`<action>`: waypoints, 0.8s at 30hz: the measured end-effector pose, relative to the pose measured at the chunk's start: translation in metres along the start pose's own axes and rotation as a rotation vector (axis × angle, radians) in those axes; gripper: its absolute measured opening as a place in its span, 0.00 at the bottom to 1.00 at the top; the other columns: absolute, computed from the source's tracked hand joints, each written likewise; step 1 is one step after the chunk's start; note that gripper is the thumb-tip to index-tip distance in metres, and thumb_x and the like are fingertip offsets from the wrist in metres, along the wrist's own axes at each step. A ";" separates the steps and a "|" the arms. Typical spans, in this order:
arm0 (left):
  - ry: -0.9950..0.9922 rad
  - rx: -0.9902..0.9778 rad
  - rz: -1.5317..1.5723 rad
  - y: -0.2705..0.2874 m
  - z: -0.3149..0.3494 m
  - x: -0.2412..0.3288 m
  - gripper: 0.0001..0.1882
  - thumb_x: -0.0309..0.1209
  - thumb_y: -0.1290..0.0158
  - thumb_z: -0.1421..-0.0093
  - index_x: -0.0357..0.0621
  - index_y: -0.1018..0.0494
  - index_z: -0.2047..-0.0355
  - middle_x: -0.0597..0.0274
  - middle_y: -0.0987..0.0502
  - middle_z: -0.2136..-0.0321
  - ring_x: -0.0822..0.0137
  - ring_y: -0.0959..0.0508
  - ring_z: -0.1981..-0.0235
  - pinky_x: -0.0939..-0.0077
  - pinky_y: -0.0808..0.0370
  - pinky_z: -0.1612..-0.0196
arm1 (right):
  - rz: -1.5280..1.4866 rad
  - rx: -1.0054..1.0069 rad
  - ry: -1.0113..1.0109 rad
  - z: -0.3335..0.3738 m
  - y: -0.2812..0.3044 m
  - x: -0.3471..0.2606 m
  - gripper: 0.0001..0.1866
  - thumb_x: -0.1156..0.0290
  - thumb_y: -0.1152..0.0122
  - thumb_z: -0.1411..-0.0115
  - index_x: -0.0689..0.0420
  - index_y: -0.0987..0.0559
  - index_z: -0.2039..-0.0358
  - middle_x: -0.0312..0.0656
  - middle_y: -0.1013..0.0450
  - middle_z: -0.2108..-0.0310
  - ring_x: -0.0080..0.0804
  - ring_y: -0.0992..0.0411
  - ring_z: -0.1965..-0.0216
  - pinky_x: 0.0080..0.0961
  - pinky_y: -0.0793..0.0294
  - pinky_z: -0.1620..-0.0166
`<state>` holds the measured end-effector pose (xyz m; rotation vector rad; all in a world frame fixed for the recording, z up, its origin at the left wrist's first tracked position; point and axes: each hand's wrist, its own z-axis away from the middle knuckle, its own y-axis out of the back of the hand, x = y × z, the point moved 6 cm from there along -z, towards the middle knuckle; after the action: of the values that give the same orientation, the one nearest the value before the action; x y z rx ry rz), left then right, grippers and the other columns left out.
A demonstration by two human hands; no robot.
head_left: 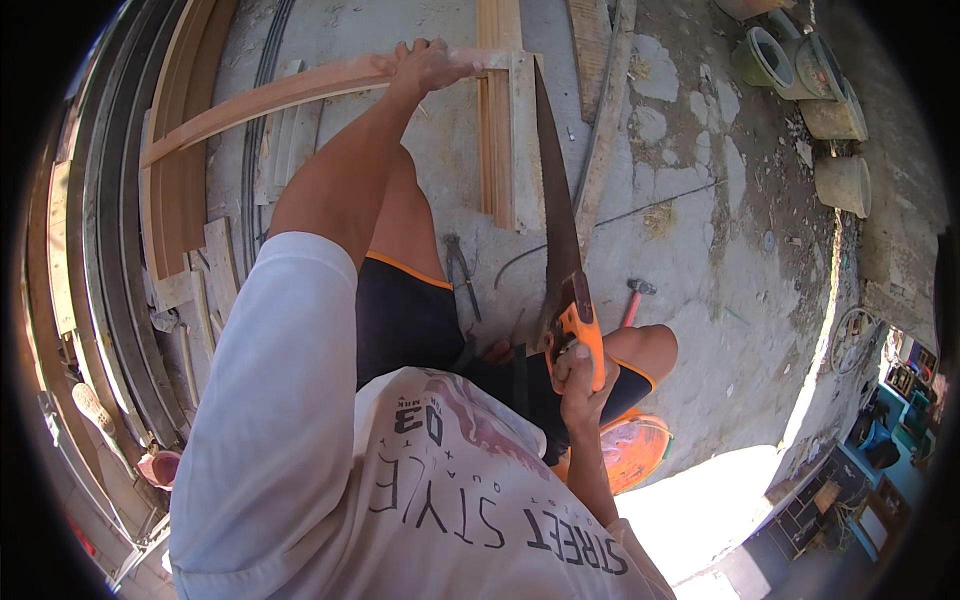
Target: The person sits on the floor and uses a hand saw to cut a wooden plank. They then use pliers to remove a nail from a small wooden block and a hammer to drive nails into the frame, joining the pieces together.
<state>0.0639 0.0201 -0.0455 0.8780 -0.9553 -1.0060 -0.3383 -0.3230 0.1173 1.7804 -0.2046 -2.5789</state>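
At the far left I see long dark metal bars [115,250] lying side by side, with broad reddish-brown wooden planks [180,130] stacked next to them. From over those planks, a long, narrow, pinkish-brown wooden strip [280,93] runs rightward across the rough grey concrete floor [370,30]. Near its right end the person's left hand [430,66] lies across it, the grip closed over the wood, fingers curled past the far edge. Below, dark-handled metal pincers [461,275] rest on the floor beside the person's leg. Straight reddish-brown boards [493,150] pass under the strip, and a pale, square-edged wooden piece [525,150] stands at a right angle to its end. Along that piece's right side lies the dark, tapering blade of an orange-handled handsaw [562,220], tip by the corner; I cannot tell whether its teeth touch wood. The right hand [577,375] holds the handle in a firm grip. Just beyond sits a red-handled hammer [637,297], and farther right, dusty plastic buckets [842,186].
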 end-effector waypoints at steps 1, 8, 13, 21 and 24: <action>0.005 0.005 0.016 0.001 0.008 0.003 0.51 0.75 0.44 0.46 0.51 0.28 0.32 0.52 0.34 0.29 0.34 0.45 0.26 0.08 0.65 0.35 | 0.057 0.032 0.038 0.035 0.013 0.000 0.24 0.53 0.49 0.25 0.65 0.20 0.62 0.29 0.33 0.81 0.16 0.37 0.81 0.18 0.39 0.76; 0.010 -0.010 0.005 0.011 0.021 0.024 0.50 0.73 0.45 0.44 0.52 0.29 0.32 0.52 0.35 0.28 0.34 0.47 0.25 0.09 0.70 0.34 | -0.052 0.024 0.013 -0.040 -0.001 0.022 0.26 0.50 0.49 0.24 0.61 0.25 0.69 0.33 0.36 0.84 0.20 0.38 0.84 0.20 0.39 0.80; 0.004 -0.012 -0.014 -0.002 -0.001 -0.003 0.50 0.74 0.45 0.44 0.53 0.28 0.32 0.52 0.34 0.28 0.35 0.47 0.25 0.11 0.66 0.33 | -0.075 0.003 0.042 -0.131 -0.056 -0.021 0.25 0.55 0.45 0.24 0.55 0.31 0.77 0.33 0.37 0.84 0.20 0.39 0.84 0.23 0.40 0.80; 0.002 -0.023 0.033 -0.003 0.005 0.004 0.50 0.75 0.45 0.45 0.54 0.28 0.32 0.51 0.33 0.30 0.33 0.46 0.26 0.17 0.56 0.32 | -0.060 0.016 0.019 -0.113 -0.046 -0.018 0.22 0.56 0.42 0.26 0.60 0.24 0.72 0.29 0.33 0.81 0.15 0.38 0.81 0.19 0.40 0.77; 0.006 -0.022 0.048 0.000 0.001 0.003 0.51 0.76 0.46 0.45 0.53 0.28 0.32 0.52 0.33 0.29 0.32 0.47 0.26 0.10 0.62 0.35 | -0.102 0.029 -0.070 -0.031 -0.013 0.001 0.20 0.60 0.43 0.26 0.61 0.25 0.73 0.29 0.32 0.80 0.15 0.39 0.82 0.20 0.40 0.78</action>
<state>0.0639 0.0172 -0.0446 0.8352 -0.9545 -0.9710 -0.3091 -0.3131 0.1044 1.7552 -0.1556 -2.7246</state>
